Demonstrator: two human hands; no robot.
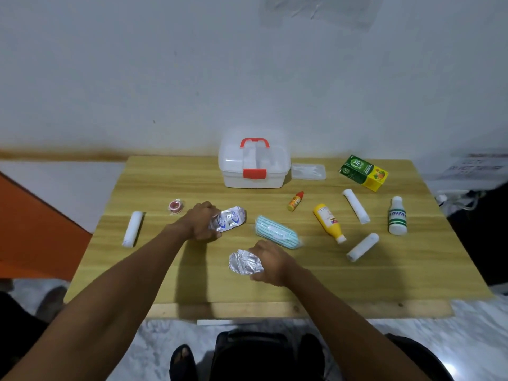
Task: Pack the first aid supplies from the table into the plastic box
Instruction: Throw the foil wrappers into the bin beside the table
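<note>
Both hands are out over the wooden surface (154, 270), each closed on a foil pill strip. The left hand (202, 222) grips one end of a blue-printed strip (229, 218), which sticks out to the right of the fingers just above the wood. The right hand (272, 261) holds a plain silver strip (243, 262) by its right end, nearer the front edge; the motion blur there makes it hard to say whether that strip touches the wood.

The plastic box (254, 163) stands at the back, near the wall, with its lid down, its red latch facing the person and its red handle on top. Just to its right lies a clear flat tray (308, 171), and farther right a green and yellow carton (364, 173) lies at an angle.

Between the two hands, a little to the right, lies a green-striped pack (276, 235). Past it, a small red-capped bottle (295, 201) and a yellow bottle (328, 221) lie on their sides, while a white bottle (397, 215) with green bands stands upright near the right edge. Three white rolls lie apart: one (132, 229) far left, one (356, 206) behind the yellow bottle, one (362, 246) toward the front right. A small pink tape roll (175, 206) sits just left of the left hand.
</note>
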